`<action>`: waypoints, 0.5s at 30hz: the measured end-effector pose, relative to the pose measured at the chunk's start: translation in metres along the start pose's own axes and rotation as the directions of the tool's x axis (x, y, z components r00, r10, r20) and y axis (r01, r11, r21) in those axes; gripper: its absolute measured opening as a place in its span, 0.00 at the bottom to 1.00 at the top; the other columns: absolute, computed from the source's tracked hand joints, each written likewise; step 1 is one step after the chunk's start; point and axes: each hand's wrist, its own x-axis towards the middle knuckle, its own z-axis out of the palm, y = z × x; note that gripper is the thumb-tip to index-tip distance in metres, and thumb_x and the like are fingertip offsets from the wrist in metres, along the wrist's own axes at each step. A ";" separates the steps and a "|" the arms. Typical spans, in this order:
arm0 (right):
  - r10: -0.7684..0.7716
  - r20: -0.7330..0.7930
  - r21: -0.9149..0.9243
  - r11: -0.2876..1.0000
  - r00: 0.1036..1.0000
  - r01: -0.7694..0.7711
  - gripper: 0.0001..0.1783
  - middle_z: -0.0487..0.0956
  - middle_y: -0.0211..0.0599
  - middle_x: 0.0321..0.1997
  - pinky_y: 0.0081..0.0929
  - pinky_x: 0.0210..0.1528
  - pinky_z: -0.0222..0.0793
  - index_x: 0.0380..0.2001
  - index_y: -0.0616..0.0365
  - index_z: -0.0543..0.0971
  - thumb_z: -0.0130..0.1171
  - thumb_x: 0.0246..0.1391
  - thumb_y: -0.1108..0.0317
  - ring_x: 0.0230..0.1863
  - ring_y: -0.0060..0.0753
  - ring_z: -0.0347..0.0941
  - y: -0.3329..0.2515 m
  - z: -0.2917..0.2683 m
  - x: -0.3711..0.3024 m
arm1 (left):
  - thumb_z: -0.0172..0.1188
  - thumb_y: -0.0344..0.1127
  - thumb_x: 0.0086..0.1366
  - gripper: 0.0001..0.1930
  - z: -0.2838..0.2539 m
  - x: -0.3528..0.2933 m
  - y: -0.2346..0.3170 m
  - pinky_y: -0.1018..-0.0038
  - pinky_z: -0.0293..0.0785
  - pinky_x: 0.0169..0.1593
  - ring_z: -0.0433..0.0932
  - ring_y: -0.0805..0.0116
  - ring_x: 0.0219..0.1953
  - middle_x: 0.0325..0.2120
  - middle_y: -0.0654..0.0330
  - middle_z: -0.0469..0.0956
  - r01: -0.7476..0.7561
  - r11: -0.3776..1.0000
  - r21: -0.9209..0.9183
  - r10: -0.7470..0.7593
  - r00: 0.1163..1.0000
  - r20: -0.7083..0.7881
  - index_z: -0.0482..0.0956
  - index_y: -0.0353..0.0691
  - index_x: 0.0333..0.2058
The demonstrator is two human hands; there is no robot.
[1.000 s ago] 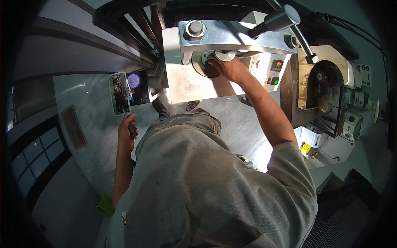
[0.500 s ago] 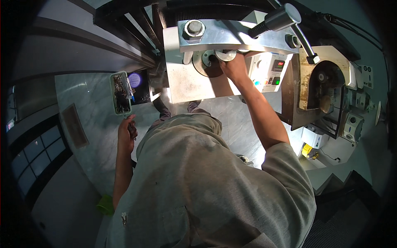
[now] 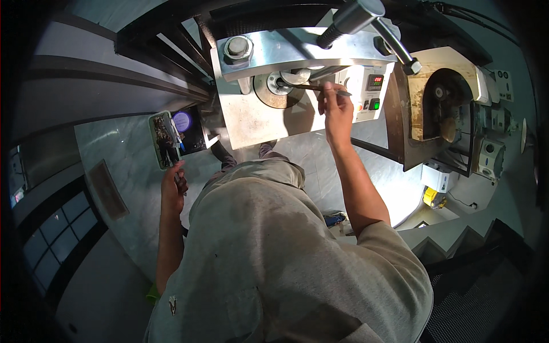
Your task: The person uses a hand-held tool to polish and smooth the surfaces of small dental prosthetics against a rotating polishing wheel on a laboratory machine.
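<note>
My right hand [image 3: 336,110] pinches a thin rod [image 3: 313,87] whose tip meets the round metal disc [image 3: 273,90] under the machine's steel plate [image 3: 297,54]. My left hand [image 3: 171,186] grips a phone [image 3: 164,140], held low at my side.

Right hand [image 3: 336,110] raised, fingers pinched; left hand [image 3: 173,184] lowered, curled.

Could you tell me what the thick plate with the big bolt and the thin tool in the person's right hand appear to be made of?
The plate looks like bare metal, probably steel or aluminium: silvery, smooth, with soft glare along its face. Its bolt is grey metal too, with a duller sheen. The thin tool held in the right hand is dark and slender; it may be metal, but wood cannot be ruled out.
</note>
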 end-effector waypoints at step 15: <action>-0.354 0.287 -0.534 0.713 0.890 0.455 0.10 0.77 0.58 0.30 0.49 0.37 0.68 0.32 0.63 0.77 0.48 0.57 0.68 0.36 0.64 0.73 0.012 0.048 0.033 | 0.58 0.41 0.62 0.12 -0.004 -0.006 -0.010 0.81 0.47 0.18 0.53 0.82 0.15 0.20 0.72 0.63 -0.007 1.000 0.007 0.007 0.999 -0.037 0.76 0.42 0.40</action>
